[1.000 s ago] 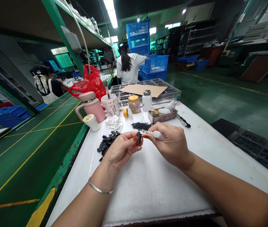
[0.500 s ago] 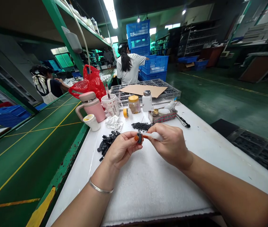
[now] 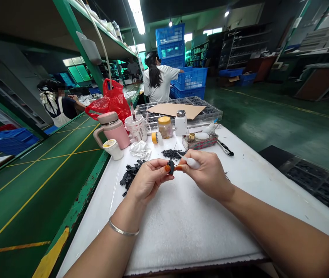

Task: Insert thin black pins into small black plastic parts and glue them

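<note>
the left hand [image 3: 148, 180] is raised just above the white counter [image 3: 181, 227], its grip closed with thumb and forefinger pinching a small black part [image 3: 170, 166]. the right hand [image 3: 208, 174] faces it, fingers curled shut around a white-handled tool [image 3: 192, 163] whose thin tip sticks up and to the left; its orange-nailed thumb and fingertip touch the same part from the other side. the part sits between the two hands, off the counter, near the middle of the view. a silver bracelet [image 3: 123, 231] circles the left wrist.

behind the left hand a heap of black pieces [image 3: 130, 176] lies on the counter, and just behind the part there is a pile of tiny dark bits [image 3: 173, 153]. farther back stand a pink mug [image 3: 112, 132], a printed white cup [image 3: 137, 129], a small white pot with a yellow lid [image 3: 112, 149], a crumpled white cloth [image 3: 140, 150], a roll of yellow tape [image 3: 154, 138], an amber jar [image 3: 164, 127], a white bottle [image 3: 181, 123] and a small box [image 3: 199, 142], with a black-handled tool [image 3: 225, 148] beside it. a red plastic bag [image 3: 110, 101] hangs behind the mug. a green conveyor belt [image 3: 36, 173] runs along the left. a person in a white shirt [image 3: 159, 82] stands by blue crates [image 3: 190, 79], back turned.
</note>
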The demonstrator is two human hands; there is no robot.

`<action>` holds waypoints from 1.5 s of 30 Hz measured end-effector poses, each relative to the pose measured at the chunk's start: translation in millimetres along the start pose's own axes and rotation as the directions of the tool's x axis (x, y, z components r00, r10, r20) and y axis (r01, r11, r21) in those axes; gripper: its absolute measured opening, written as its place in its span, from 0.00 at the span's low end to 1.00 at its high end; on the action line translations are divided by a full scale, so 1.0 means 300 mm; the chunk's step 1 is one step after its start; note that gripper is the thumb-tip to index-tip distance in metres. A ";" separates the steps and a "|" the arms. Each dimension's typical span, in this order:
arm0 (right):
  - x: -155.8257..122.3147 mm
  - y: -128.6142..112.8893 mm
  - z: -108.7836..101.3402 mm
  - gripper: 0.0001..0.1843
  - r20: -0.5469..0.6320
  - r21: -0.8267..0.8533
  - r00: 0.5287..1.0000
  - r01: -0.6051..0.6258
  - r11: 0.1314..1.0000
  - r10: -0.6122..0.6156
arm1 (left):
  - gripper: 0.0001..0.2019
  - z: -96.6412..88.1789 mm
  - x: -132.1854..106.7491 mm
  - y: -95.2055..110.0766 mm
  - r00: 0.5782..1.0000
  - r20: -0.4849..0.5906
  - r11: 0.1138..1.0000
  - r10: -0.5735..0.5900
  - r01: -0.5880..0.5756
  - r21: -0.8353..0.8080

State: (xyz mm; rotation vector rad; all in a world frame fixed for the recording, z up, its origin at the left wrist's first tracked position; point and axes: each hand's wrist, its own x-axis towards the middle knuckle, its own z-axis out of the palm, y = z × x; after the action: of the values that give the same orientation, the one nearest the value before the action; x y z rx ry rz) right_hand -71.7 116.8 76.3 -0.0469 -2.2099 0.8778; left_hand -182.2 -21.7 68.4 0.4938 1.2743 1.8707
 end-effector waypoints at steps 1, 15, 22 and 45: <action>-0.001 -0.001 0.002 0.10 -0.005 -0.009 1.000 0.011 1.000 -0.011 | 0.11 0.001 -0.001 -0.002 1.000 -0.006 0.999 0.022 -0.022 0.024; 0.030 0.013 0.000 0.19 0.319 0.517 0.905 -0.415 0.749 0.281 | 0.10 -0.003 -0.005 -0.004 0.992 0.104 0.995 0.066 -0.073 0.066; 0.047 0.043 -0.014 0.20 0.271 0.436 0.911 -0.404 0.804 0.310 | 0.08 0.000 -0.010 0.009 0.993 0.074 0.990 0.091 -0.098 0.099; 0.073 0.025 -0.152 0.20 0.443 0.105 0.853 -0.356 0.929 0.277 | 0.09 -0.027 0.019 0.015 0.963 -0.060 0.873 0.261 -0.209 0.441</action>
State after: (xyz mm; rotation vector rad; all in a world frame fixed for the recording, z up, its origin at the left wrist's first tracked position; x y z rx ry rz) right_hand -59.2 155.1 107.7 -0.1518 -2.5533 1.3839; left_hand -193.0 -22.7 68.6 0.8135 1.7943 1.8308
